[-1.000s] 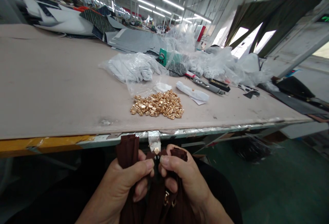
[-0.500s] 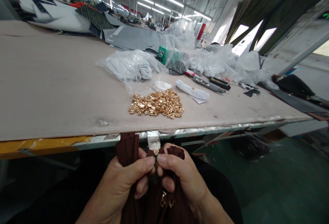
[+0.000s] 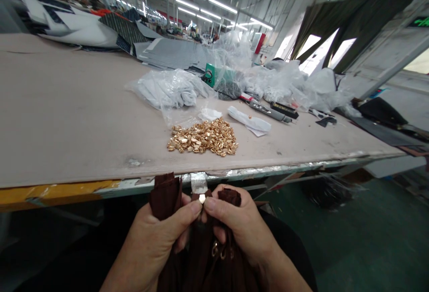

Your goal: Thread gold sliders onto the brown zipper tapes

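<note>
My left hand (image 3: 157, 234) is closed round a bundle of dark brown zipper tapes (image 3: 166, 200), whose cut ends stick up above the thumb. A second folded bunch of brown zipper tape (image 3: 229, 196) rises from my closed right hand (image 3: 239, 220). Both thumb tips meet at a small shiny gold zipper slider (image 3: 201, 198), at the top of a tape between them. Several gold zipper pulls (image 3: 215, 249) hang lower on the brown tapes. Just beyond my hands, a heap of small gold pieces (image 3: 204, 137) lies on the table. My fingertips behind the tape are partly hidden.
The table's front edge (image 3: 134, 182) runs just beyond my hands, with clear tape (image 3: 199, 181) stuck there. Farther back lie a plastic bag (image 3: 167, 87), a folded white paper (image 3: 250, 121), a grey pen-like tool (image 3: 268, 110) and a green box (image 3: 221, 75).
Both hands stay pinched at the gold slider, which now catches the light more brightly. The fingers have shifted slightly, and the view has tilted a little.
</note>
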